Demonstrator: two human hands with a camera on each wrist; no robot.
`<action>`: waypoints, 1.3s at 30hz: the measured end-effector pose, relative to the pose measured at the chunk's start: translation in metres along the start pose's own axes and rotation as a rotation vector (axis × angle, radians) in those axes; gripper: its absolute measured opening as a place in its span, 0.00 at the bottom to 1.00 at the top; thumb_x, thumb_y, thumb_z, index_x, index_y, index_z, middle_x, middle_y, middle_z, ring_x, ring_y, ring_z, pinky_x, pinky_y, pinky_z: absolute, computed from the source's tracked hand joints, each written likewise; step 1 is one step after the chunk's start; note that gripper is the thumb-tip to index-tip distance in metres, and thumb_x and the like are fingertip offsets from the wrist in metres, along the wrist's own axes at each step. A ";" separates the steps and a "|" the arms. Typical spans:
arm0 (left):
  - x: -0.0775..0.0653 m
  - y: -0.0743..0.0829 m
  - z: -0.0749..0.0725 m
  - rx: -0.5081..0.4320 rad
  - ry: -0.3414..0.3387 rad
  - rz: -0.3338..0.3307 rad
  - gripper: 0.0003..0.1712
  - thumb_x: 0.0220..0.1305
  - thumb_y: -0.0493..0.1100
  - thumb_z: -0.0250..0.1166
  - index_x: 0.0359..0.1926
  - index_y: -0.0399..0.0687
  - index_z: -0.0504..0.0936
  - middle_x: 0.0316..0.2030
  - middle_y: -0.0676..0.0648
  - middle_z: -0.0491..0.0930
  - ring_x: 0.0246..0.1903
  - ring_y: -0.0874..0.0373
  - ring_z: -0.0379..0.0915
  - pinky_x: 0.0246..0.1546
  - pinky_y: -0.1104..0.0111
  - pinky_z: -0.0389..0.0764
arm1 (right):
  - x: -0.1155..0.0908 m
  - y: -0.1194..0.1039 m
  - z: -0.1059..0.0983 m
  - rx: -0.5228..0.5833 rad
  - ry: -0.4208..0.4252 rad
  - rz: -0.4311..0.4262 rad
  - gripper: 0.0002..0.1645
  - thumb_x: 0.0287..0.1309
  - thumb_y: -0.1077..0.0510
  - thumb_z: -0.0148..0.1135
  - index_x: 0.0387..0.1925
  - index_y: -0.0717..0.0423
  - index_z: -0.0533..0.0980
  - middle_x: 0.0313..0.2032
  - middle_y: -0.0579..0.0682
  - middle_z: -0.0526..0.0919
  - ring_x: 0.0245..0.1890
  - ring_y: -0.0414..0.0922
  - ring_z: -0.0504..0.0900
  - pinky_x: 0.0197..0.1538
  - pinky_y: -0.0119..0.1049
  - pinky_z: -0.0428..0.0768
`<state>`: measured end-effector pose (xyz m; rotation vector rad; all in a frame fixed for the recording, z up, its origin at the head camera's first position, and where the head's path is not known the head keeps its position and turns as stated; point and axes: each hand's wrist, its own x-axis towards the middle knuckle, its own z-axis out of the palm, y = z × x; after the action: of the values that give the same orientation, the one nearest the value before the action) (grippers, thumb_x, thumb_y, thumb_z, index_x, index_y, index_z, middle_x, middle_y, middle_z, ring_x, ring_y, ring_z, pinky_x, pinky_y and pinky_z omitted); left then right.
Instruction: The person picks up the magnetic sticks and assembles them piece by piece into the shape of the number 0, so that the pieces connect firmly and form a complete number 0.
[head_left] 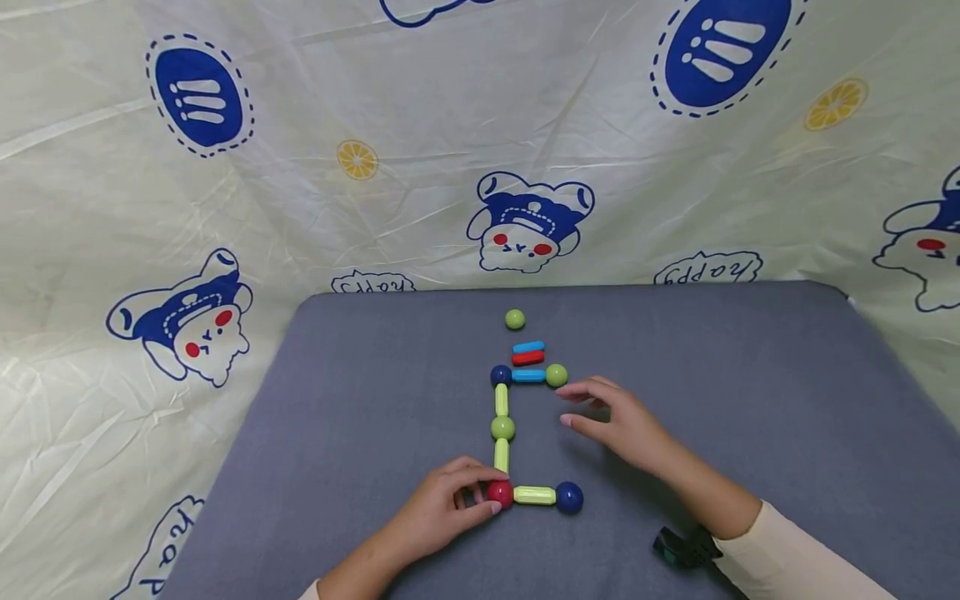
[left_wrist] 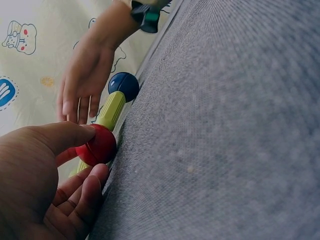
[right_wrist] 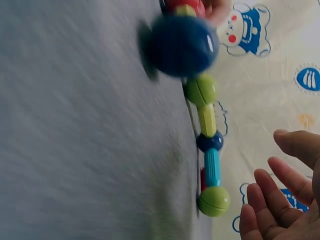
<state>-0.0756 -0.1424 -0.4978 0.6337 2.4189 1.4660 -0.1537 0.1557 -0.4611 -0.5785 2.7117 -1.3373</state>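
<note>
My left hand (head_left: 450, 500) pinches a red ball (head_left: 500, 493) at the near corner of a chain of balls and rods, thumb and fingers on opposite sides of it. From this ball a yellow-green rod (head_left: 535, 496) leads right to a dark blue ball (head_left: 569, 497). Another rod (head_left: 502, 455) runs away to a green ball (head_left: 502, 428), then a further rod (head_left: 502, 399) reaches a second dark blue ball (head_left: 501, 375). A light blue rod (head_left: 529, 376) joins that one to a green ball (head_left: 557, 375). Close by, my right hand (head_left: 618, 421) hovers with relaxed, spread fingers, holding nothing.
Beyond the chain lie a loose red rod (head_left: 528, 357), a light blue rod (head_left: 528, 347) and a single green ball (head_left: 515, 319). A grey cloth (head_left: 360, 400) covers the table. Behind it hangs a printed sheet (head_left: 420, 217). A black device (head_left: 686, 547) sits at my right wrist.
</note>
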 end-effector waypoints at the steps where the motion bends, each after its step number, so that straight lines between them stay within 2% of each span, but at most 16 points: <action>1: 0.000 0.000 0.000 0.001 0.000 -0.001 0.18 0.66 0.51 0.70 0.56 0.60 0.85 0.45 0.53 0.81 0.35 0.68 0.74 0.31 0.75 0.78 | 0.005 0.000 -0.001 0.004 0.008 0.006 0.22 0.62 0.52 0.71 0.57 0.52 0.80 0.52 0.48 0.82 0.54 0.49 0.80 0.57 0.44 0.80; 5: 0.000 -0.002 0.000 0.006 -0.005 -0.005 0.18 0.66 0.52 0.69 0.56 0.61 0.85 0.46 0.54 0.81 0.35 0.69 0.74 0.31 0.75 0.78 | 0.026 0.002 -0.003 0.027 0.037 0.017 0.22 0.63 0.53 0.70 0.57 0.54 0.80 0.53 0.52 0.82 0.55 0.52 0.80 0.58 0.51 0.80; 9: 0.000 -0.004 0.001 0.014 -0.003 0.012 0.18 0.66 0.52 0.69 0.56 0.59 0.85 0.45 0.53 0.81 0.34 0.69 0.74 0.31 0.75 0.78 | 0.046 0.005 -0.003 0.022 0.025 0.044 0.23 0.65 0.53 0.68 0.59 0.55 0.79 0.55 0.56 0.80 0.57 0.55 0.79 0.60 0.55 0.78; 13: 0.000 -0.005 0.001 0.020 -0.003 0.027 0.18 0.67 0.51 0.69 0.56 0.58 0.85 0.45 0.53 0.81 0.34 0.70 0.74 0.30 0.75 0.78 | 0.065 0.008 -0.002 -0.006 0.005 0.083 0.24 0.66 0.52 0.67 0.60 0.54 0.78 0.60 0.58 0.77 0.61 0.57 0.77 0.63 0.57 0.76; 20: 0.000 -0.002 0.000 0.011 -0.007 0.004 0.18 0.66 0.51 0.69 0.56 0.60 0.85 0.46 0.53 0.81 0.34 0.69 0.74 0.31 0.76 0.78 | 0.094 0.017 0.004 -0.019 -0.031 0.110 0.25 0.67 0.52 0.66 0.62 0.54 0.77 0.61 0.60 0.75 0.62 0.58 0.76 0.63 0.57 0.76; 23: -0.001 -0.001 -0.001 0.003 -0.004 0.002 0.18 0.66 0.51 0.70 0.56 0.60 0.85 0.47 0.53 0.82 0.34 0.69 0.74 0.31 0.76 0.78 | 0.102 0.017 0.006 -0.029 -0.052 0.103 0.21 0.68 0.54 0.65 0.59 0.55 0.79 0.60 0.61 0.74 0.60 0.59 0.76 0.62 0.56 0.77; 28: -0.001 0.000 -0.001 -0.005 0.000 0.001 0.18 0.66 0.50 0.70 0.56 0.60 0.85 0.46 0.54 0.82 0.34 0.68 0.74 0.31 0.76 0.77 | 0.112 0.019 0.013 -0.126 -0.059 0.070 0.15 0.66 0.55 0.67 0.51 0.55 0.84 0.56 0.60 0.78 0.55 0.57 0.78 0.60 0.55 0.77; 39: 0.000 -0.002 -0.001 0.006 -0.002 0.014 0.18 0.66 0.51 0.70 0.56 0.59 0.85 0.46 0.54 0.82 0.34 0.69 0.73 0.31 0.76 0.77 | 0.118 0.019 0.022 -0.219 -0.075 0.117 0.16 0.64 0.56 0.68 0.51 0.57 0.84 0.49 0.60 0.80 0.48 0.54 0.78 0.53 0.49 0.79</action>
<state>-0.0763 -0.1445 -0.4993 0.6546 2.4232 1.4628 -0.2642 0.1074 -0.4766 -0.4656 2.8003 -0.9798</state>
